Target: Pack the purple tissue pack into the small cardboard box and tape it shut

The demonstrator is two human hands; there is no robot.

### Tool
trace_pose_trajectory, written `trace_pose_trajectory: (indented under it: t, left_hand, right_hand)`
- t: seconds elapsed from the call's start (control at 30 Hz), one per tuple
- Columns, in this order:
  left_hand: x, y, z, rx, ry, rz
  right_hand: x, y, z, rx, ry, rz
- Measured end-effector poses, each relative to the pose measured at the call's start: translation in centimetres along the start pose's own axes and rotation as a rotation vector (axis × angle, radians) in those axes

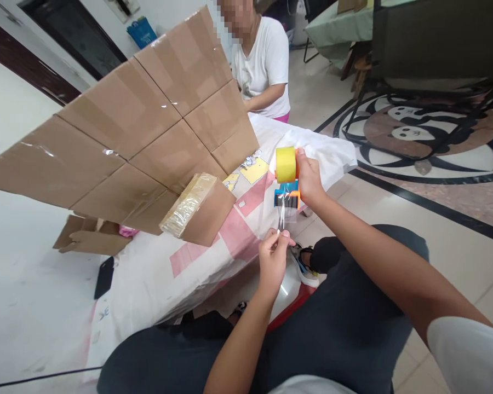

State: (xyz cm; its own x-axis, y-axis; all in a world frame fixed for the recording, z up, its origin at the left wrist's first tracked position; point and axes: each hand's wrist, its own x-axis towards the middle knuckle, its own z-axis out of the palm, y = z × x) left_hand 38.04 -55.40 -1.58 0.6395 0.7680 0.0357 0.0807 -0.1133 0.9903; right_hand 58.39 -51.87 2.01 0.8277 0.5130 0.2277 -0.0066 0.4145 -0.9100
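Note:
My right hand is closed around a tape dispenser with an orange and blue frame and a yellow roll. From the dispenser a strip of clear tape runs down, and my left hand pinches its free end between thumb and fingers. To the left, a small closed cardboard box with tape along one side lies on the table. Behind it, large joined boxes form a tilted wall of cardboard.
A patterned cloth covers the table. At its left lie a black phone and an open cardboard box. Across the table sits a person in a white shirt. A dark folding frame stands at the right on the tiled floor.

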Motion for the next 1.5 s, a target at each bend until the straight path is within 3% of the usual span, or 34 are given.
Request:
trace_pose_trajectory:
  t: [0.2, 0.33, 0.5, 0.6, 0.7, 0.83, 0.9, 0.97, 1.03, 1.17, 1.3, 1.5]
  left_hand:
    - [0.2, -0.3, -0.1, 0.104, 0.000, 0.103]
    - [0.1, -0.2, 0.5, 0.056, -0.030, 0.057]
    - [-0.9, 1.8, 0.0, -0.102, -0.099, -0.181]
    - [-1.1, 3.0, -1.0, -0.098, -0.065, -0.188]
    - [-0.2, 2.7, -1.4, 0.035, -0.067, -0.092]
    - [1.5, 0.6, -1.2, 0.157, -0.062, 0.027]
    - [1.7, -0.1, -1.3, 0.169, -0.048, 0.030]
    - [1.3, 0.0, -1.7, 0.151, -0.070, -0.002]
    - [0.5, 0.9, -2.3, 0.081, -0.104, -0.050]
    - [-0.8, 3.0, -3.1, -0.030, -0.166, -0.072]
    - [-0.9, 3.5, -3.1, -0.132, -0.134, -0.103]
    - [-0.6, 3.3, -3.3, -0.222, -0.179, -0.111]
  right_hand:
    - [-1.0, -1.0, -0.7, 0.000, 0.002, -0.006]
    - [-0.9, -0.8, -1.6, -0.093, 0.019, -0.070]
    - [-0.4, -1.2, -3.4, -0.366, -0.054, -0.317]
    - [-0.2, -1.3, -4.0, -0.452, -0.152, -0.453]
    - [-0.5, -0.8, -3.2, -0.343, -0.092, -0.340]
    - [-1.7, 0.9, -1.0, -0.131, -0.031, -0.065]
    - [-2.1, 1.5, -0.4, -0.044, -0.021, 0.059]
    - [-2.0, 1.8, -0.7, -0.050, 0.024, 0.073]
    - [-1.6, 1.7, -1.5, -0.179, 0.042, -0.057]
    - [-0.8, 1.2, -3.2, -0.556, -0.122, -0.440]
    - [-0.7, 1.1, -3.5, -0.687, -0.043, -0.534]
    - [-0.4, 1.3, -3.8, -0.768, -0.077, -0.711]
